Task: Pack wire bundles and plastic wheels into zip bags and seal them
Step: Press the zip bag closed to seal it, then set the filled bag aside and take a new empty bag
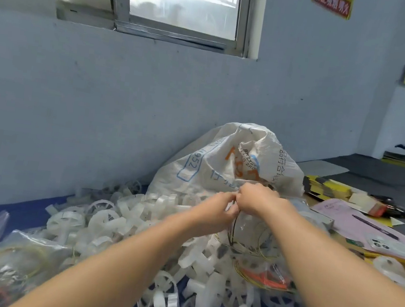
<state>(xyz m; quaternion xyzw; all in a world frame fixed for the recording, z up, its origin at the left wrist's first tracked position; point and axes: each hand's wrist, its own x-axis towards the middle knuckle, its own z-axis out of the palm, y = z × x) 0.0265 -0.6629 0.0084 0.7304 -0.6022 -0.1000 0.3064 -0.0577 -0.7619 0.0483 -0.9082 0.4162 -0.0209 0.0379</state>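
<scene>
**Both hands at the mouth of a zip bag**

I saw the left hand (216, 208) and the right hand (258, 199) meet above the heap, touching each other at the top edge of a clear zip bag (250, 233). The fingers (228, 202) of both hands were curled and pinching that edge. I could not tell whether the strip was pressed closed. The bag hung below the hands, with a coil of thin wire (235, 245) showing through it.

Under the forearms, white plastic wheels (133, 221) lay in a wide pile on the blue counter (21, 212). Another bag with orange and yellow wires (266, 277) rested on the pile, just below the held one. More filled bags (2, 256) lay at the near left.

Behind the hands, a white woven sack (233, 162) stood against the wall with its mouth open. To the right lay pink papers (357, 220) and a phone (381, 245).
</scene>
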